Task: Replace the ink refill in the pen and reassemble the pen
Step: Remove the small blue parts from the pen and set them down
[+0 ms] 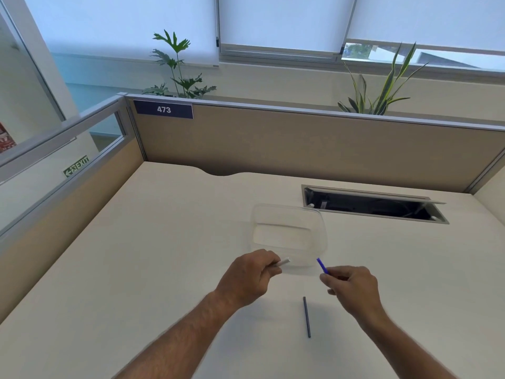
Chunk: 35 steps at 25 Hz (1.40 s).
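An office: numbered cubicle partition [273, 138] around a desk [164, 255].

A: How many things lie on the pale beige table [153, 269]?

B: One clear, shallow plastic container [289, 236], and one thin dark refill rod [307, 317] lying nearer the person than that container.

A: And held?

B: Two hands: the left hand [247, 277] grips one white pen barrel [282, 262], the right hand [352, 285] pinches one blue pen piece [322, 266].

A: Beyond the container?

B: One open cable hatch [374, 205], one numbered blue plate [164, 109], and two green potted plants [177, 69] behind the partition.
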{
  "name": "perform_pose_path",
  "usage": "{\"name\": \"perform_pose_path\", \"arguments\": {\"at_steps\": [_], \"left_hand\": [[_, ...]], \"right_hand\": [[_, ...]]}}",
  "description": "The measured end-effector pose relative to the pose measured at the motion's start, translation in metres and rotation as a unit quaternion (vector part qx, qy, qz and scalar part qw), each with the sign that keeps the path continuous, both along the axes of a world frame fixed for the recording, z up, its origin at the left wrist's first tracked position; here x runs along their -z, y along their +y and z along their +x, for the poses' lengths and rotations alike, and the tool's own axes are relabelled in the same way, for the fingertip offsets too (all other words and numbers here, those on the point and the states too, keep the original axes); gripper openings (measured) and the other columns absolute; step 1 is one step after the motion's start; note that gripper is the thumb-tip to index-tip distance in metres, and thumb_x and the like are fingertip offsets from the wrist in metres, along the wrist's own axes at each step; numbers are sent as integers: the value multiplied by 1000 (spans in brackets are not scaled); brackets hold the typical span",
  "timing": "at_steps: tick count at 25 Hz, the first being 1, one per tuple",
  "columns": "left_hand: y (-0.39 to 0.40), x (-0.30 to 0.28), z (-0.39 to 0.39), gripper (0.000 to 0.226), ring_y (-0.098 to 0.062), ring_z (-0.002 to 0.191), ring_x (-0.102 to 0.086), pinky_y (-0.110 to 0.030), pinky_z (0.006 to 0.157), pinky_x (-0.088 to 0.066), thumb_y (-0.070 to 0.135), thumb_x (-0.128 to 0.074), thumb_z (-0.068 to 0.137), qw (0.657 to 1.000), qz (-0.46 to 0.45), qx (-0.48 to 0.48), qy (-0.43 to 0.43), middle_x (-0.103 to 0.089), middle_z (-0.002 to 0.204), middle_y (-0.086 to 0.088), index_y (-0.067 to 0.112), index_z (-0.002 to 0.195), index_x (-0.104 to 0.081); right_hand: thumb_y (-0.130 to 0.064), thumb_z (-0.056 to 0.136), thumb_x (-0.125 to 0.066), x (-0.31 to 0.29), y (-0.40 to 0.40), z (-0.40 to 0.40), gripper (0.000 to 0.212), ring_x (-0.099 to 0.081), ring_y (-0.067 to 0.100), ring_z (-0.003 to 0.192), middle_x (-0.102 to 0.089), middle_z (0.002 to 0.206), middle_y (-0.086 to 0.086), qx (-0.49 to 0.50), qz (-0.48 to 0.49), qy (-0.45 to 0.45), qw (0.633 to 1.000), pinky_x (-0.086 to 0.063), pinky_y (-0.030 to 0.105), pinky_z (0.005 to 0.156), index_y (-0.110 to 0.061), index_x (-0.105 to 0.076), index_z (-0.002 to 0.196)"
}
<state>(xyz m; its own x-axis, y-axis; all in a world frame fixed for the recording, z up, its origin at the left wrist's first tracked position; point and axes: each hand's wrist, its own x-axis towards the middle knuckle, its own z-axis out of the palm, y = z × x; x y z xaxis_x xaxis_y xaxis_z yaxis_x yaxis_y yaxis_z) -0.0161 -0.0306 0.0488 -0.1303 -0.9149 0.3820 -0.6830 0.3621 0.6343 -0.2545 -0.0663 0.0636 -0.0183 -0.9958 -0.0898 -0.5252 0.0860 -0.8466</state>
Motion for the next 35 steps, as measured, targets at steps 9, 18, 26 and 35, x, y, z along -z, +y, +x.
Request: {"name": "perform_pose_path", "arguments": {"at_steps": [9, 18, 26, 35], "left_hand": [[2, 8, -13, 8, -10, 69, -68, -24, 61, -58, 14, -73, 85, 962, 55, -100, 248, -72, 80, 13, 23, 86, -73], [5, 7, -14, 7, -4, 74, -68, -22, 64, -55, 14, -75, 83, 953, 69, -126, 265, -74, 77, 12, 21, 85, -74], [6, 6, -24, 8, -24, 78, -73, -37, 69, -62, 8, -72, 86, 899, 116, -108, 408, -73, 78, -4, 15, 85, -70], [20, 17, -33, 10, -25, 84, -72, -35, 76, -59, 3, -77, 80, 856, 140, -107, 486, -76, 84, -8, 12, 83, -76]], "right_hand": [[-17, 71, -71, 41, 12, -7, 4, -66, 18, 62, -69, 63, -2, 0, 50, 242, 969, -55, 29, 63, -17, -68, 68], [-20, 65, -70, 52, 14, -11, 12, -66, 13, 47, -66, 43, -2, 30, 119, 225, 967, -52, 24, 55, -15, -64, 56], [-28, 75, -83, 44, 28, 22, 31, -56, 21, 45, -65, 57, 10, 90, 210, -169, 959, -52, 29, 49, -1, -68, 77], [-8, 72, -77, 17, 25, 51, 35, -76, 29, 73, -76, 79, 20, 115, 261, -535, 795, -62, 31, 58, 0, -63, 103]]}}
